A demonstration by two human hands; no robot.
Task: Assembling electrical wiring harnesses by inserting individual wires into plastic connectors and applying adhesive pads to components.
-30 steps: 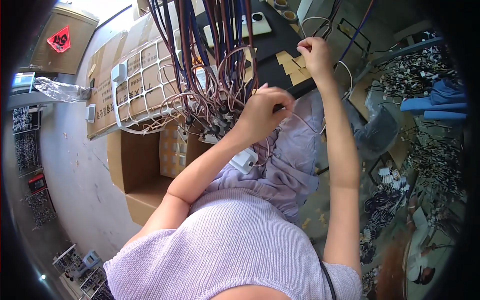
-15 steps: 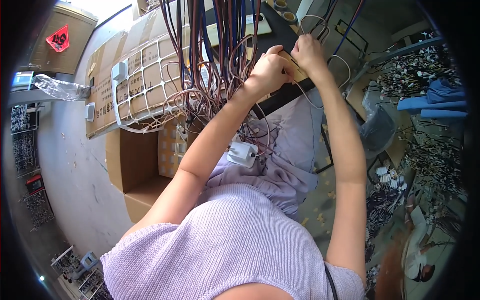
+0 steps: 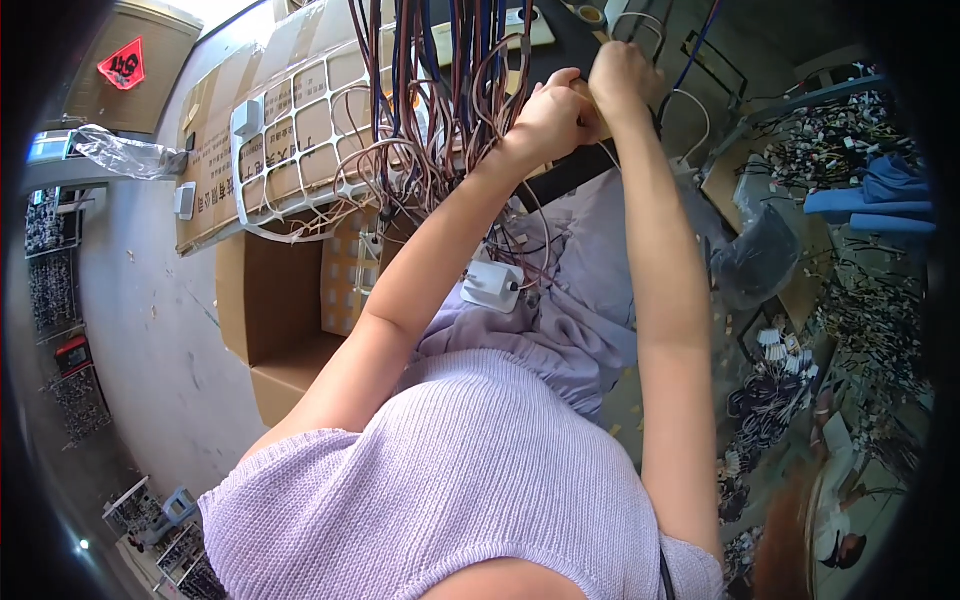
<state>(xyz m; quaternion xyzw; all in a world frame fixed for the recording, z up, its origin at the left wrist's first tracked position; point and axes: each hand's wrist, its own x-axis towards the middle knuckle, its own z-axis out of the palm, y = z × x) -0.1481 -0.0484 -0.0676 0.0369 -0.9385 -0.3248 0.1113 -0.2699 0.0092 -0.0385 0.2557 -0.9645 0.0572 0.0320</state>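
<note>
At the far side of the work surface, my left hand (image 3: 562,118) is closed, its fingers curled beside a tan flat piece (image 3: 592,106) that it mostly covers. My right hand (image 3: 622,82) is closed just right of it, knuckles up. What either hand pinches is hidden. A pale thin cable (image 3: 690,97) loops out to the right of my right hand. Left of my left wrist hangs a thick bundle of brown and blue wires (image 3: 450,90), tangled at its lower end. Below the bundle, a white plastic box (image 3: 492,287) with a wire in its side rests at my lap.
A white net-like rack (image 3: 312,130) leans on a large cardboard sheet (image 3: 215,190) at the left. Beneath it stands an open cardboard box (image 3: 285,330). A phone (image 3: 545,32) and a tape roll (image 3: 590,15) lie at the back. Piled wires (image 3: 870,310) and blue cloth (image 3: 870,200) are at the right.
Both hands have shifted slightly farther away and closer together, covering more of the tan piece. The view has moved a little, so the surroundings sit slightly rightward.
</note>
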